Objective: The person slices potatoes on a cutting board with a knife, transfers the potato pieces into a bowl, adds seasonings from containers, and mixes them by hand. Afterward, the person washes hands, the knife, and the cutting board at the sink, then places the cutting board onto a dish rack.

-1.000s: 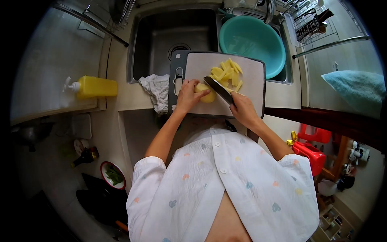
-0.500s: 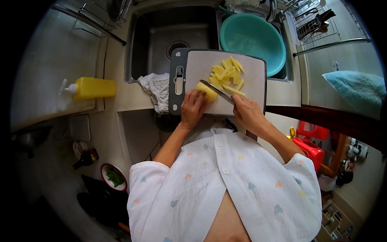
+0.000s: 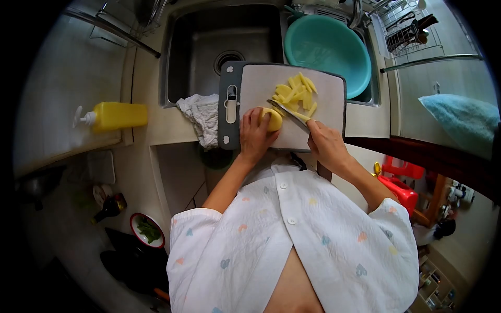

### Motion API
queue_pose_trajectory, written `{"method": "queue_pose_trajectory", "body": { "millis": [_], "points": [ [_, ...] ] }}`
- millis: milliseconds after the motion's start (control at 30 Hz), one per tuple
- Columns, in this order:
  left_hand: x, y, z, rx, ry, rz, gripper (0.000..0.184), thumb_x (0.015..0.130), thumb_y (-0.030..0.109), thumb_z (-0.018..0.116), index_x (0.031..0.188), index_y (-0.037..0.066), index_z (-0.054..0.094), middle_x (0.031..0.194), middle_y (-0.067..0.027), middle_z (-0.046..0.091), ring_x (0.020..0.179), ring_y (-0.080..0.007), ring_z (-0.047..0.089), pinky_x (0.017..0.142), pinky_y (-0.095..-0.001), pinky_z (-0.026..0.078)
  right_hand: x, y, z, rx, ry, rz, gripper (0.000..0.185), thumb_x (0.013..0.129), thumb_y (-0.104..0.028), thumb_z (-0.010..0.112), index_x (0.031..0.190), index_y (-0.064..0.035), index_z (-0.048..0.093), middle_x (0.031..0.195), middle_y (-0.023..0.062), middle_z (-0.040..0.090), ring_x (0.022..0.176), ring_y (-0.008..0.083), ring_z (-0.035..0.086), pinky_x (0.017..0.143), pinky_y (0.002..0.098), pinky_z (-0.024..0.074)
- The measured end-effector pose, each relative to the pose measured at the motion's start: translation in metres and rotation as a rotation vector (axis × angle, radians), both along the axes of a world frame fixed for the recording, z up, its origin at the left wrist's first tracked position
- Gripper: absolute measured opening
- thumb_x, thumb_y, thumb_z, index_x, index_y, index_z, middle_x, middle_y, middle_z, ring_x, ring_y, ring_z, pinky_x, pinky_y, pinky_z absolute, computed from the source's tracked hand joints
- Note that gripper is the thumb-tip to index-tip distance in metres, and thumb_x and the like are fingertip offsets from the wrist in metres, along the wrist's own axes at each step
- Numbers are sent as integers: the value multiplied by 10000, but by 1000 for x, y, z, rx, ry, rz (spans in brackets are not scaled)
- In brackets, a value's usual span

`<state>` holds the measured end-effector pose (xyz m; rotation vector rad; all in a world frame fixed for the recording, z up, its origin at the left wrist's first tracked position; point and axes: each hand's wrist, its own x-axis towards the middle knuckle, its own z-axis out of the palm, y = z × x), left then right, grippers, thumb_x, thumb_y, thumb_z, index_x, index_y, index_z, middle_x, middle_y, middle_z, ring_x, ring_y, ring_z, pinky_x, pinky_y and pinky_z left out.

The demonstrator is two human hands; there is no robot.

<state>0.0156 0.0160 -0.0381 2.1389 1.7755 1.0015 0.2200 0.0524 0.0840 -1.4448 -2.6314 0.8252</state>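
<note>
A white cutting board (image 3: 313,136) with a dark edge lies over the front of the sink. My left hand (image 3: 255,136) is closed on a peeled yellow potato piece (image 3: 272,120) on the board. In my right hand (image 3: 324,142) is a knife (image 3: 292,115), its blade slanting up and left, just right of the piece. Several cut yellow sticks (image 3: 298,93) lie in a pile beyond the blade, some touching or beside it. The knife's handle is hidden in my right hand.
Behind the board are a metal sink (image 3: 201,52) and a turquoise basin (image 3: 326,49). A crumpled white cloth (image 3: 202,117) touches the board's left side. Further left lies a yellow pump bottle (image 3: 120,116). A bowl of green leaves (image 3: 147,230) is at the lower left.
Since the earlier frames, the knife has moved off the potato piece to its right, beside the sticks. My left hand has shifted slightly right, its fingers now over the piece's near left side.
</note>
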Motion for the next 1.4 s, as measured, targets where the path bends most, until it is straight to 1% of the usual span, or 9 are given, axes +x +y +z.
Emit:
{"method": "queue_pose_trajectory", "body": {
  "millis": [233,467,533,767,1000,1167,1300,1367,1400],
  "points": [
    [-4,-10,-9,80,-49,13,514,679,203,798,1121,68,574,1201,-140,501,1128,-373,473,939,-456,428,-3,-5,13,-85,-14,8,270,740,36,566,976,-4,441,858,192,558,761,401,584,655,472,449],
    [-2,-11,-11,105,-28,21,399,749,176,771,1095,45,620,1197,-159,531,1117,-370,503,923,-440,453,-11,-5,-1,-27,-31,59,253,770,-4,571,980,-3,431,872,200,559,756,417,581,636,476,454],
    [-1,-10,-12,101,-36,22,386,757,174,763,1091,43,622,1197,-160,536,1118,-372,504,924,-441,455,-14,-7,-2,-37,-32,64,296,725,24,605,972,10,442,876,202,573,743,416,616,627,489,498],
    [-3,-7,-12,103,-50,9,385,751,153,752,1094,41,617,1199,-162,545,1112,-379,506,916,-445,460,-34,-5,-7,-125,-88,73,334,706,34,611,987,43,430,868,241,596,737,424,624,617,490,501],
    [-5,-7,-10,94,-75,-18,390,717,148,746,1066,43,606,1202,-167,534,1115,-388,490,925,-462,441,-58,5,-54,16,82,15,297,730,34,585,988,19,438,838,234,601,724,424,623,607,481,500],
    [-2,-11,-4,43,-6,26,436,702,189,750,1085,65,584,1201,-160,509,1115,-379,469,981,-505,348,-62,-3,-79,109,52,-66,244,770,-11,587,964,-7,439,794,211,598,730,423,614,604,479,492],
    [-4,-12,3,53,38,63,357,742,176,715,1056,63,587,1171,-153,513,1097,-383,469,908,-464,396,-46,6,-77,141,309,-52,201,788,-26,585,943,-17,456,788,203,597,725,417,606,602,479,488],
    [-8,-10,11,109,-210,173,365,777,145,688,1105,50,559,1167,-137,521,1101,-339,498,949,-437,395,-32,7,-66,141,405,-33,181,788,-24,582,926,-20,466,790,208,598,729,422,601,603,482,487],
    [-8,-5,17,107,-209,173,365,777,145,688,1105,50,559,1167,-137,521,1101,-339,498,949,-437,395,-28,7,-56,179,465,-58,159,802,-21,567,935,-14,480,757,178,598,668,370,611,565,443,492]
  ]
}}
